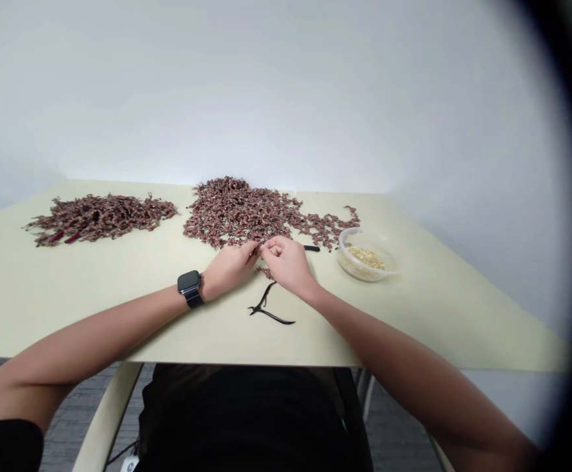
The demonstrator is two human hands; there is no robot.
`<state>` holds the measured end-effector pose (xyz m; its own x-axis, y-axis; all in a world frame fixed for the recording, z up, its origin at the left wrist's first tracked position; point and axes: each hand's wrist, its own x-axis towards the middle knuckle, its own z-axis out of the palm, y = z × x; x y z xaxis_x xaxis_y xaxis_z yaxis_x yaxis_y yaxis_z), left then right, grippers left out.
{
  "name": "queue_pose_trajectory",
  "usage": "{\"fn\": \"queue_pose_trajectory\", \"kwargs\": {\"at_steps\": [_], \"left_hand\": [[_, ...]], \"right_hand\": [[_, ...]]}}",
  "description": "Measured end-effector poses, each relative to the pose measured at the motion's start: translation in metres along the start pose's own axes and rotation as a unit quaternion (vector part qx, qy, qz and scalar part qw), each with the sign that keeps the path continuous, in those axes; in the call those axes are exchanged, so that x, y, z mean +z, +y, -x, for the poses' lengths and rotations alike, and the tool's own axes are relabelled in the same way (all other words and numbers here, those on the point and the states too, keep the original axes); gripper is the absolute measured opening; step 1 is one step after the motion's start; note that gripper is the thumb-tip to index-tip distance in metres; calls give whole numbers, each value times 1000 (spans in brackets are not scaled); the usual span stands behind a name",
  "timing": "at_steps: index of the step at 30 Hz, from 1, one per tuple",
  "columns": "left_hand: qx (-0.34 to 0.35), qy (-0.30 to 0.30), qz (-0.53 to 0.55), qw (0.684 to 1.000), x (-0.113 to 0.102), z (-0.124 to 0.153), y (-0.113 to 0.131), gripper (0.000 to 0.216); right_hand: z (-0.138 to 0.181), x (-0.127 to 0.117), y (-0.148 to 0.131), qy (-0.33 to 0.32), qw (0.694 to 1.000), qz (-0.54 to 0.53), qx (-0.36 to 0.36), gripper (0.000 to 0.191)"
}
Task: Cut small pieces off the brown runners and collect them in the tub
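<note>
My left hand [230, 267], with a black watch [190, 288] on its wrist, and my right hand [288, 262] meet at the fingertips in front of a large pile of reddish-brown knotted strands [239, 213]. Both hands are closed in a pinch on a small reddish-brown strand [265, 271], part of which shows just below the fingers; the rest is hidden. Black nippers [266, 309] lie on the table below my right hand, their handles spread apart. Behind that hand a black handle [312, 248] sticks out, its other end covered.
On the pale yellow table [443, 308], a second pile of brown strands [103, 216] lies at the left, with dark red pieces [72, 237] at its front. A clear round tub [347, 265] holding small gold-coloured bits stands at the right. A white wall rises behind.
</note>
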<state>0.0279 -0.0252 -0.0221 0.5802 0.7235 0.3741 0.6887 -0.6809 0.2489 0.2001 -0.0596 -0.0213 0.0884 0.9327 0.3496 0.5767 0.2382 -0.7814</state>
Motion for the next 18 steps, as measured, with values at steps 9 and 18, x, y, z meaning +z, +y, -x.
{"fn": "queue_pose_trajectory", "kwargs": {"at_steps": [9,18], "left_hand": [[-1,0,18,1000,-5,0,4,23],[5,5,139,990,-8,1,3,21]], "right_hand": [[2,-5,2,-17,997,43,-67,18],[5,-8,4,-5,980,143,-140,18]]}}
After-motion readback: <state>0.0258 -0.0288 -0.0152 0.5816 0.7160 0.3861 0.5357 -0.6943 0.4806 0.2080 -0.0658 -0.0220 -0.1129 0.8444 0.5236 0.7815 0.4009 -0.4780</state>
